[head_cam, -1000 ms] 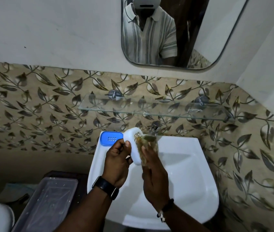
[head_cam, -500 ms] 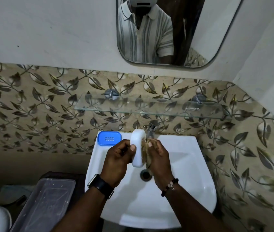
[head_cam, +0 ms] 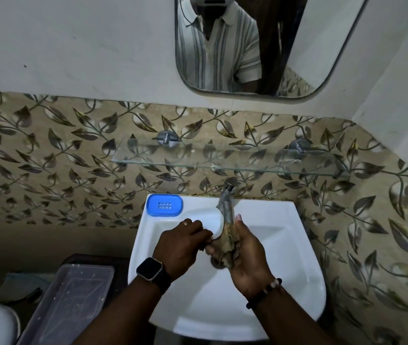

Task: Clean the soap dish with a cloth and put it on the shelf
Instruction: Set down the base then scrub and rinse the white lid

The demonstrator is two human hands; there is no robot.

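Note:
A white oval soap dish (head_cam: 214, 224) is held over the white sink (head_cam: 285, 282), gripped at its near end by my left hand (head_cam: 181, 245). My right hand (head_cam: 246, 255) clutches a crumpled brown-beige cloth (head_cam: 225, 247) pressed against the dish's right side. A blue perforated soap-dish insert (head_cam: 164, 204) lies on the sink's back left corner. The glass shelf (head_cam: 198, 161) runs along the leaf-patterned wall above the sink and carries nothing large.
A chrome tap (head_cam: 227, 197) stands behind my hands at the sink's back edge. A clear plastic tray (head_cam: 73, 300) sits on a dark stand to the left. A mirror (head_cam: 260, 46) hangs above. A side wall closes in on the right.
Both hands dropped lower into the basin with the dish and cloth. The dish turned from upright to lying flatter, and the cloth now bunches at its right end.

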